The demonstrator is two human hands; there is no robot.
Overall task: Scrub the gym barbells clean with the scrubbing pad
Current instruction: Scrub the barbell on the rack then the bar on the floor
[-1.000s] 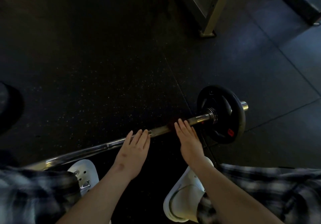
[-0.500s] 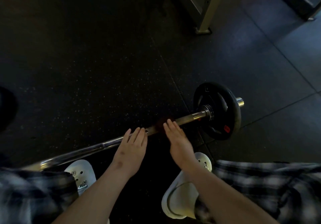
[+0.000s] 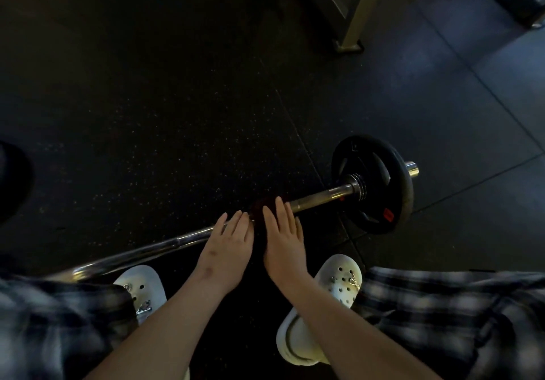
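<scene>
We hold both arms out forward and down, bare from the elbow. Our left forearm (image 3: 165,320) and right forearm (image 3: 348,320) angle in toward each other. Our left hand (image 3: 227,241) lies palm down, fingers straight and close together. Our right hand (image 3: 284,232) sits just beside it, also flat, fingers straight and slightly spread, reaching a little farther forward. Neither hand curls.

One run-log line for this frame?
step: scrub | left hand: flat on barbell | right hand: pressing scrubbing pad onto bar
</scene>
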